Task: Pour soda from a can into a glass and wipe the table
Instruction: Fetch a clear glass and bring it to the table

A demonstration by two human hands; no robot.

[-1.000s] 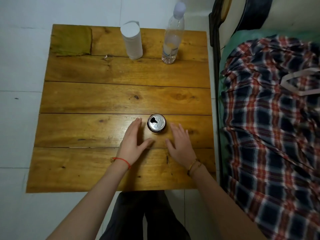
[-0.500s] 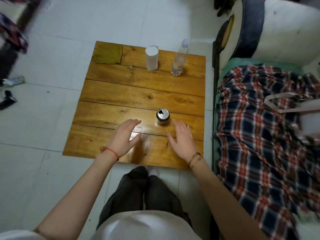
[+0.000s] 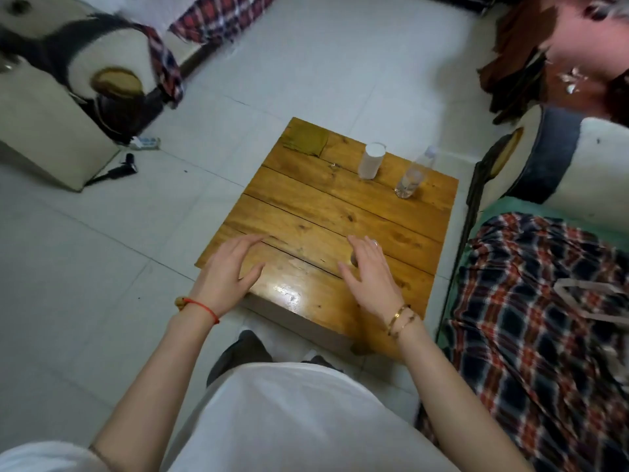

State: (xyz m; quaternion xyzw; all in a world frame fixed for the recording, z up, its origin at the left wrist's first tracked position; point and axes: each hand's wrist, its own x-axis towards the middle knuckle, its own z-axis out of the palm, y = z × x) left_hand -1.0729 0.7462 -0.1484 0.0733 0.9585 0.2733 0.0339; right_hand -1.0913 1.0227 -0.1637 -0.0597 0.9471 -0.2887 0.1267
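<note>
- Plainly nothing is poured yet: both hands hover spread and empty over the near planks of the wooden table (image 3: 340, 212).
- Right hand (image 3: 369, 267) hides most of the silver soda can (image 3: 354, 258); left hand (image 3: 231, 267) lies well apart.
- White cylindrical glass (image 3: 371, 160) stands far off, beside a clear plastic bottle (image 3: 413, 178).
- Folded olive cloth (image 3: 305, 140) waits at the far corner.
- Next, I judge, curl the right hand round the can and carry it to the glass.

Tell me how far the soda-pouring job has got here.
Nothing looks done. The white cup stands untouched at the table's far edge, green cloth unused. Right hand reaches over the can, grip unclear; left hand is open. Pouring and wiping remain.
</note>
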